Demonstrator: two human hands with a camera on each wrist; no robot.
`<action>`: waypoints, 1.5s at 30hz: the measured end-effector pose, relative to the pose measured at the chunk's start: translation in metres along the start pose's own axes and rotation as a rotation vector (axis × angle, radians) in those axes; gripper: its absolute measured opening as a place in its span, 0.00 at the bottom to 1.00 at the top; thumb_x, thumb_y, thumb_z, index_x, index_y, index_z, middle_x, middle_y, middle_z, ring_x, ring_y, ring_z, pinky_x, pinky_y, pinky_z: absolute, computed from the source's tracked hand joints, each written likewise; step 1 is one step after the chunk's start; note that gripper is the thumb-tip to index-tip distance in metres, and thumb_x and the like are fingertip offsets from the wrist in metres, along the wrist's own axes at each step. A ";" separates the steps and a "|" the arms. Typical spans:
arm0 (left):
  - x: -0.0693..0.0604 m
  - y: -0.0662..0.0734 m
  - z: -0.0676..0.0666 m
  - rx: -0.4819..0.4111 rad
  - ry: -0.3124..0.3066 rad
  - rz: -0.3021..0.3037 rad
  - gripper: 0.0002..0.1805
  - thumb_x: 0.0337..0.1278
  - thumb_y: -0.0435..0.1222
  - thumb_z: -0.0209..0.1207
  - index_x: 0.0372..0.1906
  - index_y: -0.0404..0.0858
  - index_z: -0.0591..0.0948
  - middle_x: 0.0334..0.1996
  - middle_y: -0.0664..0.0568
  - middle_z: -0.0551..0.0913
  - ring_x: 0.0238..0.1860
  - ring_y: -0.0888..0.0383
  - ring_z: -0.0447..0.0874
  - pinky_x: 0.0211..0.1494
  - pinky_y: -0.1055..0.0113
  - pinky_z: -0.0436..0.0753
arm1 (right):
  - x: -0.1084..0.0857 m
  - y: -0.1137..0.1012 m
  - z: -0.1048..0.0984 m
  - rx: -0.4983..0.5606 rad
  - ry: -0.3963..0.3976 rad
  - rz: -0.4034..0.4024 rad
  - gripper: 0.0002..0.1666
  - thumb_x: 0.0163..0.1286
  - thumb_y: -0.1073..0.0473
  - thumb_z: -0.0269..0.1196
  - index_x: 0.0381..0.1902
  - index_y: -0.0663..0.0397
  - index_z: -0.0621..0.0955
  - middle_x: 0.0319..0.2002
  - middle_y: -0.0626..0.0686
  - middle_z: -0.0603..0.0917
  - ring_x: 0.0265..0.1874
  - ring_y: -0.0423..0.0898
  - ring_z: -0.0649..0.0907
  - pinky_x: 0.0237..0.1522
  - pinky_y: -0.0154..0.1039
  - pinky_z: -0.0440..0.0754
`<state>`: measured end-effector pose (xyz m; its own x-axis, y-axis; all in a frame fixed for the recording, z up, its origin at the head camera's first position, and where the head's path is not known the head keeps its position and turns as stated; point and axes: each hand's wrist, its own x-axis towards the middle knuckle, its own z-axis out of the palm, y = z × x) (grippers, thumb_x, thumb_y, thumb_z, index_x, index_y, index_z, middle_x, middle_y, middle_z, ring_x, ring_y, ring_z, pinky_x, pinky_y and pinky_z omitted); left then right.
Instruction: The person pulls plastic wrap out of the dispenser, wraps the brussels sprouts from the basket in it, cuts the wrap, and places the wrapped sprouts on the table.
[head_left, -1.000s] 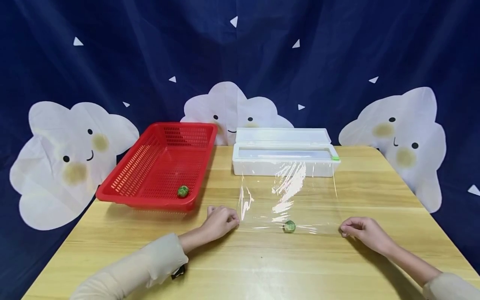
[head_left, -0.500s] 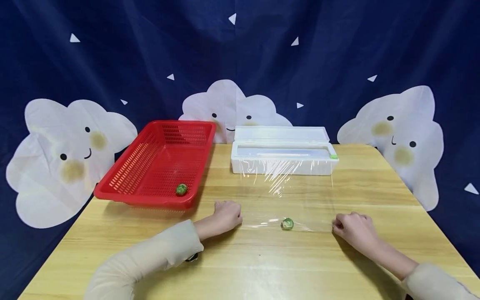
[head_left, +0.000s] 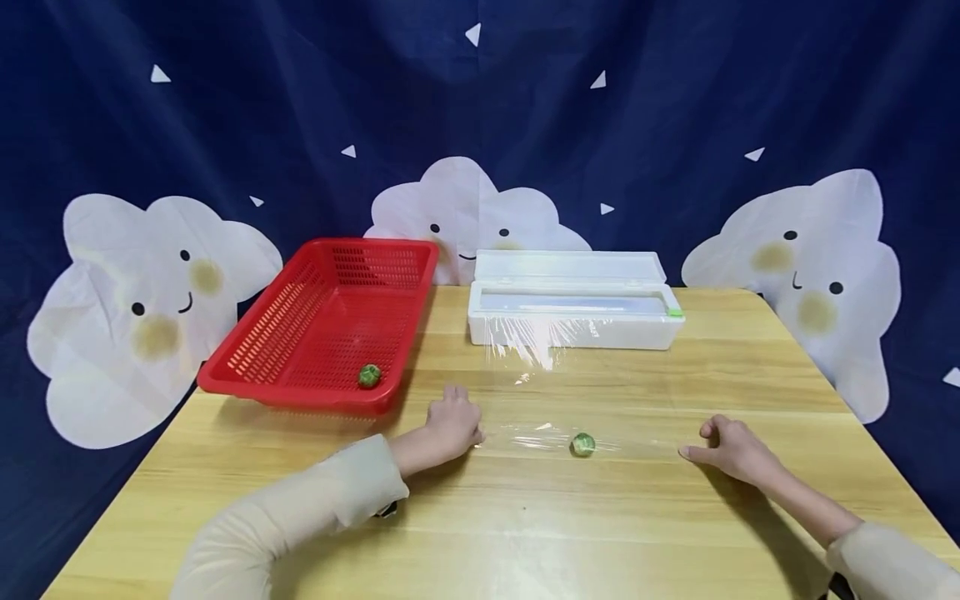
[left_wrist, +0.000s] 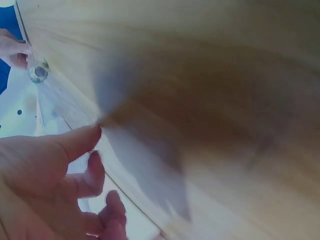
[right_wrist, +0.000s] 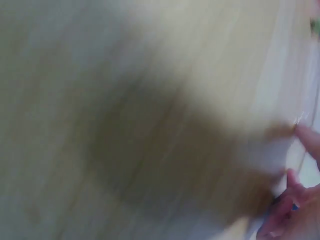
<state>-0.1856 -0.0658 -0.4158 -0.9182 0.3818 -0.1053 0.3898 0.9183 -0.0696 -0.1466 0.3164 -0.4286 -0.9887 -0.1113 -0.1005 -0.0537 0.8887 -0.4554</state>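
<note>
A sheet of clear cling film [head_left: 540,400] runs from a white cling film box [head_left: 577,332] toward me over the table. A Brussels sprout [head_left: 582,444] lies by its near edge; I cannot tell whether it is on or under the film. My left hand [head_left: 452,425] is at the film's near left corner. In the left wrist view the thumb [left_wrist: 82,140] presses down there, apart from the loosely bent fingers. My right hand [head_left: 738,452] is at the near right corner, thumb extended and forefinger lifted away from it. Another Brussels sprout [head_left: 369,376] sits in a red basket [head_left: 296,398].
The red basket stands on the wooden table [head_left: 540,533] to the left of the film box. The box's lid [head_left: 568,267] is raised, and a green piece [head_left: 676,312] sits at its right end. A dark blue curtain [head_left: 525,83] with clouds hangs behind.
The cling film has come down flatter toward the table. My right hand first closed in a fist, then spread its thumb and forefinger. My left fingers have loosened, the thumb staying at the corner.
</note>
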 end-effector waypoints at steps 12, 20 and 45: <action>0.000 -0.013 0.007 -0.087 0.062 0.006 0.27 0.37 0.62 0.61 0.09 0.45 0.73 0.28 0.48 0.77 0.41 0.49 0.71 0.43 0.51 0.72 | -0.006 0.019 -0.014 0.197 -0.060 0.047 0.26 0.67 0.49 0.54 0.44 0.73 0.74 0.30 0.54 0.75 0.27 0.41 0.70 0.28 0.34 0.69; -0.006 0.029 -0.027 -0.237 0.175 0.261 0.09 0.46 0.49 0.63 0.29 0.49 0.85 0.38 0.56 0.80 0.43 0.58 0.70 0.50 0.60 0.69 | -0.005 -0.022 0.001 -0.058 0.404 -0.376 0.28 0.50 0.55 0.69 0.47 0.64 0.77 0.29 0.53 0.79 0.25 0.44 0.74 0.26 0.40 0.68; 0.036 0.088 -0.006 -0.132 0.159 0.322 0.23 0.40 0.54 0.63 0.46 0.55 0.81 0.40 0.62 0.81 0.36 0.63 0.67 0.43 0.66 0.58 | 0.027 -0.086 0.061 -0.098 0.209 -0.613 0.12 0.51 0.61 0.68 0.32 0.56 0.77 0.27 0.47 0.80 0.25 0.41 0.79 0.26 0.32 0.78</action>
<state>-0.1848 0.0291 -0.4197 -0.7538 0.6548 0.0546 0.6571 0.7504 0.0719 -0.1598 0.2093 -0.4460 -0.7804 -0.5310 0.3302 -0.6194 0.7287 -0.2921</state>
